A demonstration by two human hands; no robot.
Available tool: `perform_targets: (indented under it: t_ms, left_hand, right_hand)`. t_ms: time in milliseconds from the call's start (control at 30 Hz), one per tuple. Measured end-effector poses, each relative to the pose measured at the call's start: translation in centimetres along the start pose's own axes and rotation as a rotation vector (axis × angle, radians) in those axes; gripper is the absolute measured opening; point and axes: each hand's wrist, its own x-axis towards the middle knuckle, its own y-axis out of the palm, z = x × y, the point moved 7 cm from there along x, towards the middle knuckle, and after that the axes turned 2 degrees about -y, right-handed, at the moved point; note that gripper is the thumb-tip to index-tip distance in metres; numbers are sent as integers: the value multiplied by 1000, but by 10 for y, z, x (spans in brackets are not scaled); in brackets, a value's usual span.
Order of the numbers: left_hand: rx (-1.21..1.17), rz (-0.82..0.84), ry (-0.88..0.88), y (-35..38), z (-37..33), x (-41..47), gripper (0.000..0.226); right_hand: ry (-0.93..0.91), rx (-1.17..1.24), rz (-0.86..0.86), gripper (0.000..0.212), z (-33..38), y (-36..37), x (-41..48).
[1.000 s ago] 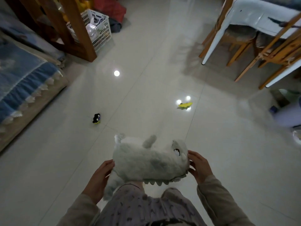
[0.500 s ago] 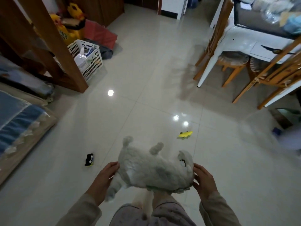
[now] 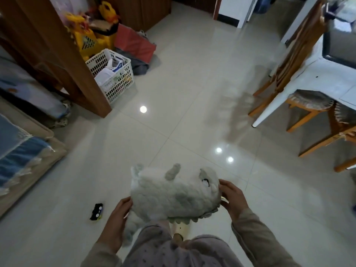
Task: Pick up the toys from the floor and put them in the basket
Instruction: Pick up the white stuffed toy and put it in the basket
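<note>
I hold a pale grey plush animal (image 3: 173, 193) in front of me, above the floor, lying on its side with its legs pointing away. My left hand (image 3: 117, 218) grips its rear end and my right hand (image 3: 232, 198) grips its head. A small black toy car (image 3: 96, 211) lies on the tiles just left of my left hand. The white lattice basket (image 3: 123, 83) stands at the far left beside a wooden post and holds several white and blue items. The yellow toy seen earlier is hidden behind the plush.
A wooden post (image 3: 63, 58) stands by the basket, with yellow toys (image 3: 86, 37) and a red bag (image 3: 134, 43) behind. A bed with blue cover (image 3: 17, 151) lines the left. A white table (image 3: 317, 74) and wooden chairs (image 3: 312, 110) fill the right. Glossy tiles lie between.
The view has tilted up and moved forward, so the basket appears larger and closer. The plush stays held in both hands. The yellow toy has slipped out of sight behind it.
</note>
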Motion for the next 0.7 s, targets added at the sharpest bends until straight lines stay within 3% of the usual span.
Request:
perform_targets:
  t_ms: [267, 700]
  left_hand:
    - [-79, -41, 123, 34, -84, 69, 29]
    - [-63, 18, -16, 85, -275, 247, 14]
  right_hand:
    - [-76, -34, 129, 20, 106, 64, 95]
    - [-108, -9, 36, 19, 260, 142, 266]
